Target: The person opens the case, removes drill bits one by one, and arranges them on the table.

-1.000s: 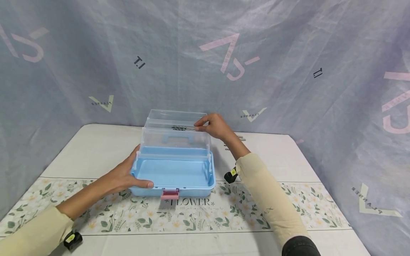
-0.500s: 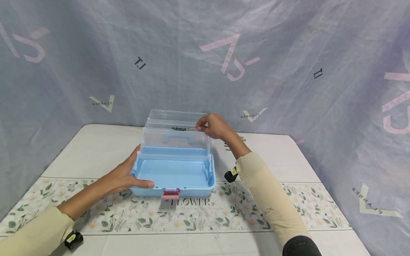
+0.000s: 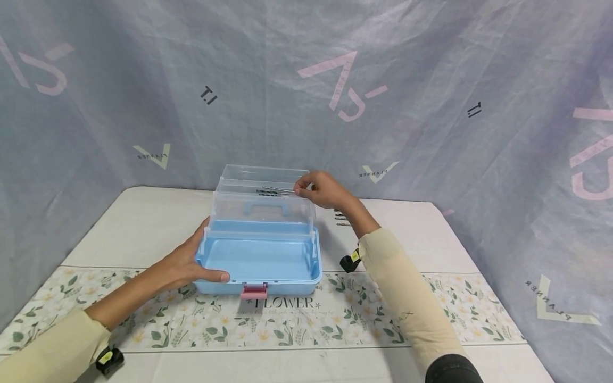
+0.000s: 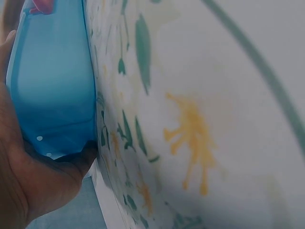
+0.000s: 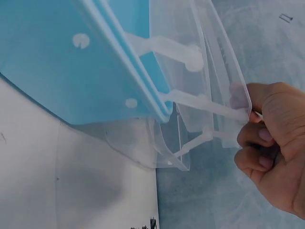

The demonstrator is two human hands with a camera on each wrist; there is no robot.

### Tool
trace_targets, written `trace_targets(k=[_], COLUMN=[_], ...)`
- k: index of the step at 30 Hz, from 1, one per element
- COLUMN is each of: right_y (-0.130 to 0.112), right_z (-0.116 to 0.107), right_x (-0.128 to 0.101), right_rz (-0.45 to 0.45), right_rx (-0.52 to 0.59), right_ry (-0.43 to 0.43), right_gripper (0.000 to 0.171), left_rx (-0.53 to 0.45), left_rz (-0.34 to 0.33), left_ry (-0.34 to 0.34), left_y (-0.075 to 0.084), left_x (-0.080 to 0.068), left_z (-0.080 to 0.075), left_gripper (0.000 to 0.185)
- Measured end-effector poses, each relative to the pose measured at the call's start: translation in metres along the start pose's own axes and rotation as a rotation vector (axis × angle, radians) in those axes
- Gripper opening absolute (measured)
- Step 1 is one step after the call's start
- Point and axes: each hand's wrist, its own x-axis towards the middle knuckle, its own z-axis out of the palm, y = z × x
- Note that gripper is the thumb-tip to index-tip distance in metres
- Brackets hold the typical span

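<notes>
A light-blue toolbox (image 3: 258,288) with a pink latch stands open, its clear tiers raised at the back. My left hand (image 3: 184,264) grips its left side, thumb along the front rim; in the left wrist view the hand (image 4: 43,176) wraps the blue wall. Over the upper clear tray (image 3: 230,186), my right hand (image 3: 323,190) pinches the shank end of a slanted drill bit (image 3: 276,189). Several more drill bits (image 3: 266,194) lie just below it in that tray. In the right wrist view the tray's end wall partly covers the fingertips, and the bit is hard to make out.
Several drill bits (image 3: 342,217) lie on the white table right of the box, partly behind my right forearm. A floral runner (image 3: 364,314) crosses the table under the box's front. A grey printed curtain (image 3: 268,80) hangs close behind.
The pinched drill bit now slants apart from the others in the tray, where the bits lay bunched before. My right forearm has shifted slightly right. The left hand and box stay put.
</notes>
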Motion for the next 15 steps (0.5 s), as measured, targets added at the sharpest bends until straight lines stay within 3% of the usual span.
trace_targets(k=[15], right_y=[0.010], right_z=[-0.014], right_x=[-0.013], right_rz=[-0.014], right_rx=[0.147], right_ry=[-0.017], right_gripper=[0.025], left_rx=[0.006], left_rz=[0.005], left_ry=[0.010], left_y=[0.001], left_x=[0.000], left_z=[0.000], left_gripper=[0.159])
